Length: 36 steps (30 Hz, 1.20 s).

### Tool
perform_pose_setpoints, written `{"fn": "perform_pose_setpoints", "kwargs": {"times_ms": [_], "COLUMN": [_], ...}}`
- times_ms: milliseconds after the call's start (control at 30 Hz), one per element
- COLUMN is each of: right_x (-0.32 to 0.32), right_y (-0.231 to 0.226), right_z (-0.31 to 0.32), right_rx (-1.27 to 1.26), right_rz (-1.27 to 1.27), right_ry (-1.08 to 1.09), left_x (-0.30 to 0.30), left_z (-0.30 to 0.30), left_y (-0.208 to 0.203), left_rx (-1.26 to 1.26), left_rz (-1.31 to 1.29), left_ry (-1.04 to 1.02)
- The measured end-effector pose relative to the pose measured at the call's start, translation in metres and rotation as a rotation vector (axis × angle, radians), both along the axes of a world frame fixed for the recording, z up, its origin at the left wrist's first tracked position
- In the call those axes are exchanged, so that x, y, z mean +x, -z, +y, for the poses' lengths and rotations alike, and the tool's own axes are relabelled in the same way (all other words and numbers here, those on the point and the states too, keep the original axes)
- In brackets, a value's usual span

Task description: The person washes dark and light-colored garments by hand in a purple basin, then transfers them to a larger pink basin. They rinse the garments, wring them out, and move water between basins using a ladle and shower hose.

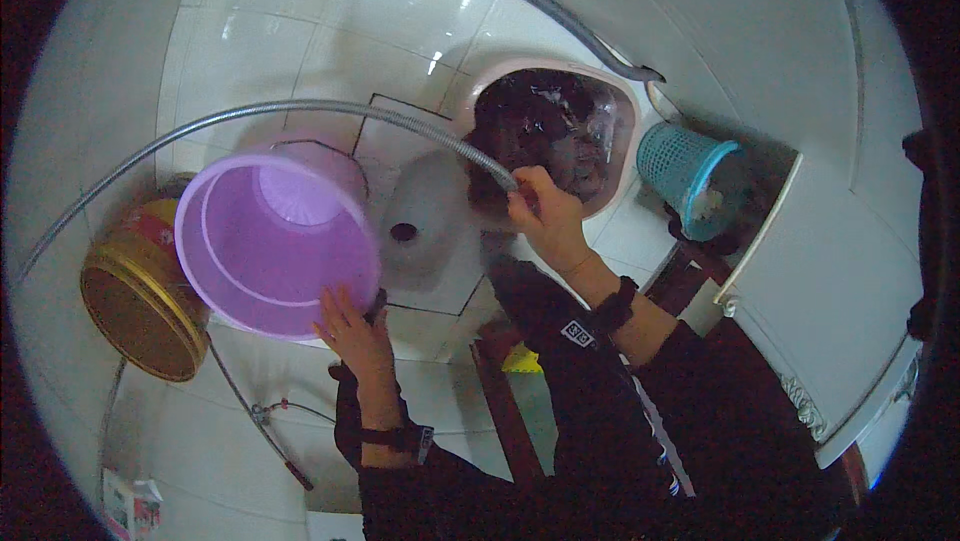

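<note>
A purple bucket (pixel 330 181) is tilted so that its open mouth faces me, and nothing shows inside it. My left hand (pixel 358 336) has hold of its near rim, fingers lying over the inner wall and the thumb hidden. A flexible metal shower hose (pixel 330 106) arches from the left over the bucket. Near its end, my right hand (pixel 550 221) is closed around it. Whatever fitting sits at that end is mostly covered by my fingers. Beyond the right hand stands a pinkish basin (pixel 628 131) with dark, wet-looking cloth (pixel 560 131) and liquid in it.
Between bucket and basin is a squat toilet (pixel 425 206) with a dark drain hole. A yellow-brown bucket (pixel 165 291) leans at the left. To the right are a blue perforated wastebasket (pixel 690 171) and a white panel (pixel 830 291). A grey hose (pixel 540 1) runs along the wall.
</note>
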State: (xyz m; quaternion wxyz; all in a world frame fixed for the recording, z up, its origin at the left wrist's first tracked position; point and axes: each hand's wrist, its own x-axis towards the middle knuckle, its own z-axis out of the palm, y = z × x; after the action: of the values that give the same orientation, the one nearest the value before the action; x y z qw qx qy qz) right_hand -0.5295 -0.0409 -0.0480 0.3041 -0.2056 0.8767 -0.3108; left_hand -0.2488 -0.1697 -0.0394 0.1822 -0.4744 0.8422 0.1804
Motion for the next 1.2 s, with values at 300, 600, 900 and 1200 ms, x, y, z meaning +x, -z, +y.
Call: {"fn": "perform_pose_setpoints", "kwargs": {"times_ms": [300,600,900,1200], "right_x": [0.011,-0.015,-0.028,-0.026], "right_y": [-0.071,-0.038,0.057,0.035], "right_z": [0.031,0.037,0.054,0.08], "right_rx": [-0.088,-0.393,0.033,0.057], "right_rz": [0.03,-0.679,-0.337,0.079], "right_ry": [-0.206,0.405,0.192,0.113], "left_x": [-0.13,-0.163,-0.165,-0.178], "left_z": [0.077,0.097,0.1,0.117], "left_y": [-0.039,-0.022,-0.019,-0.028], "left_rx": [0.765,1.017,1.008,1.108], "left_rz": [0.574,0.678,0.678,0.732], "left_ry": [-0.168,-0.604,-0.662,-0.764]}}
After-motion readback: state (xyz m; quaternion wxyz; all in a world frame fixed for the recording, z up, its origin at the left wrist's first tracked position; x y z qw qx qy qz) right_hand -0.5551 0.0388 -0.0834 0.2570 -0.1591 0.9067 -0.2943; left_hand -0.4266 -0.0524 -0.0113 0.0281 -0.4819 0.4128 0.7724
